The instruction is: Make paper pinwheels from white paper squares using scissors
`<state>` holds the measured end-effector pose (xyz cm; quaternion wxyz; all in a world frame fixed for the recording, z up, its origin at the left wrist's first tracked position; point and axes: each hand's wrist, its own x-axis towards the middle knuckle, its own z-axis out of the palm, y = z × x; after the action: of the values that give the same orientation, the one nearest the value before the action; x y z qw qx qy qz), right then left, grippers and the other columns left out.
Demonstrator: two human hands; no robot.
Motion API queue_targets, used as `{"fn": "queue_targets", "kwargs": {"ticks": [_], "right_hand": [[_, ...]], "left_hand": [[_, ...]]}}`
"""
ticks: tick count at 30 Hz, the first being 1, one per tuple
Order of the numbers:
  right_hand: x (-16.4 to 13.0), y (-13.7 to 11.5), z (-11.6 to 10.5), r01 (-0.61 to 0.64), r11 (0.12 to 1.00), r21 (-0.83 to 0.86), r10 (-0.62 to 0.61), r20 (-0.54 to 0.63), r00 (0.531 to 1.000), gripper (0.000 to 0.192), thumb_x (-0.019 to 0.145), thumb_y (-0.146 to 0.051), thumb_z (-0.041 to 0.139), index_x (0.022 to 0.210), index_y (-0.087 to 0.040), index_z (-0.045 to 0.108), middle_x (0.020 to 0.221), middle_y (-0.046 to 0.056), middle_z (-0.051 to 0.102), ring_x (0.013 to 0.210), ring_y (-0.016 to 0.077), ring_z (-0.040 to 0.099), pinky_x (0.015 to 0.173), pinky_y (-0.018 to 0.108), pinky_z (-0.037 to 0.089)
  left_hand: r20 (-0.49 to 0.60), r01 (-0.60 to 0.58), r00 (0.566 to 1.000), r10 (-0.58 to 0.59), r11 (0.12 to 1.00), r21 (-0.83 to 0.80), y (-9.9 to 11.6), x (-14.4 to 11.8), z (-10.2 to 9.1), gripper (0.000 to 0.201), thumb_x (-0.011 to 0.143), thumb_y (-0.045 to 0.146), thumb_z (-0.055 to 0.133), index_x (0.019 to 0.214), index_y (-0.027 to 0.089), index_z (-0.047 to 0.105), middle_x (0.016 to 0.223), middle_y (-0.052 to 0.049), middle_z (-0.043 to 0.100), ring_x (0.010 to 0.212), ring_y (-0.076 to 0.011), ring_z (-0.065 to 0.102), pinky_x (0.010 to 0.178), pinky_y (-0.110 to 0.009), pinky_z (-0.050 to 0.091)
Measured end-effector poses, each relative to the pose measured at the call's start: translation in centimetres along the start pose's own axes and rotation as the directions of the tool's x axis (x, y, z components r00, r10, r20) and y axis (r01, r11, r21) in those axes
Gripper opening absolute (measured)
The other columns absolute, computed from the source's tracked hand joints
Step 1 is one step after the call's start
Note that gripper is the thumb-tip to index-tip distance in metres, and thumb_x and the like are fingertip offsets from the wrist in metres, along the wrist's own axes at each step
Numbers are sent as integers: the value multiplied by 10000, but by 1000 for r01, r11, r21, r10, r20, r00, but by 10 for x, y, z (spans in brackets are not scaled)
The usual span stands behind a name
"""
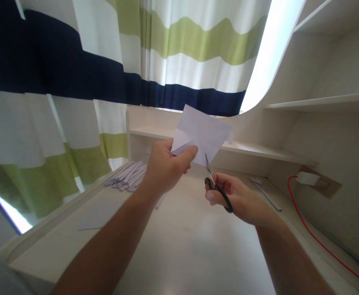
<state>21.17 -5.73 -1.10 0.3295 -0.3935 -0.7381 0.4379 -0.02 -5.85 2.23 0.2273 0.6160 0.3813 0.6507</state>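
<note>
Left hand (165, 166) pinches folded paper (202, 135) | right hand (236, 196) grips scissors (214, 184) (blades just under paper)

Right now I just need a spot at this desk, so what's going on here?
A person is cutting paper. Their left hand holds up a folded white sheet, and their right hand holds black-handled scissors with the blades at the sheet's lower edge. A pile of white paper strips lies on the desk behind, and a flat sheet lies at left.
</note>
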Motion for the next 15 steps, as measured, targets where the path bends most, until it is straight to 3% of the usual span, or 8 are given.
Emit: {"fn": "queue_targets", "kwargs": {"ticks": [6,15], "right_hand": [[1,4,2,-20,994,109,18,18,1000,415,755,-474,891,902,-169,650,776,-14,575,681,119,515,613,266,381],[2,7,-1,3,992,128,-12,66,998,410,760,-473,891,895,-167,653,778,-13,580,677,114,518,610,251,404]], "left_hand": [[-8,24,1000,-24,1000,-4,3,0,0,354,816,336,733,526,170,619,465,16,605,441,-108,561,435,-204,402],[-9,57,998,-57,998,20,6,0,-1,331,801,332,735,534,172,621,448,23,585,429,-110,552,429,-205,398]]}}
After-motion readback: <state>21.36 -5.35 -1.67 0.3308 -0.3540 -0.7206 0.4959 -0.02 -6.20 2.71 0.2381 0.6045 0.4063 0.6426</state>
